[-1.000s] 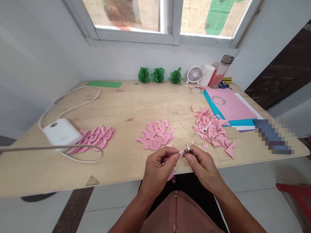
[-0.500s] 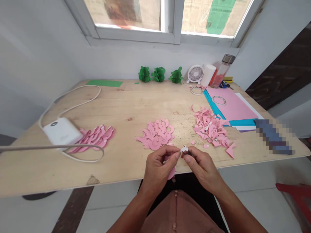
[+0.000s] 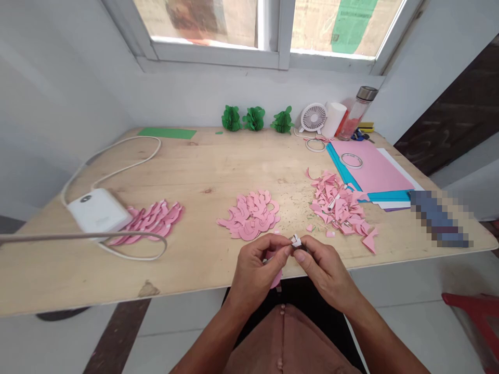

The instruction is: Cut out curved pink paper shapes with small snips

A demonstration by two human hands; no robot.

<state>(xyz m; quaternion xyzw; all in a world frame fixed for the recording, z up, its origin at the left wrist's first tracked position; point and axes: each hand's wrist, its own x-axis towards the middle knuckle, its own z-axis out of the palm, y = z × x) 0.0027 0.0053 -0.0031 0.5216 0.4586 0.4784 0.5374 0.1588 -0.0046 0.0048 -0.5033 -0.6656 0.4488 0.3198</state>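
Both of my hands meet at the table's front edge. My left hand point(image 3: 255, 267) is closed on a pink paper piece point(image 3: 276, 279), which hangs below its fingers. A small white piece point(image 3: 296, 240) sits between the fingertips of both hands. My right hand point(image 3: 325, 265) pinches something small and dark beside it, mostly hidden by the fingers. Just beyond my left hand lies a pile of curved pink cutouts point(image 3: 251, 215). Pink paper scraps point(image 3: 341, 202) are heaped beyond my right hand.
At the left, a white box point(image 3: 97, 213) with a cable lies beside layered pink strips point(image 3: 156, 222). Three green paper shapes point(image 3: 255, 119), a small fan point(image 3: 313, 118) and a bottle point(image 3: 356, 114) stand along the back. Coloured sheets point(image 3: 378, 169) lie at the right.
The white piece between my fingertips has shifted slightly and looks more compact. My hands have barely moved.
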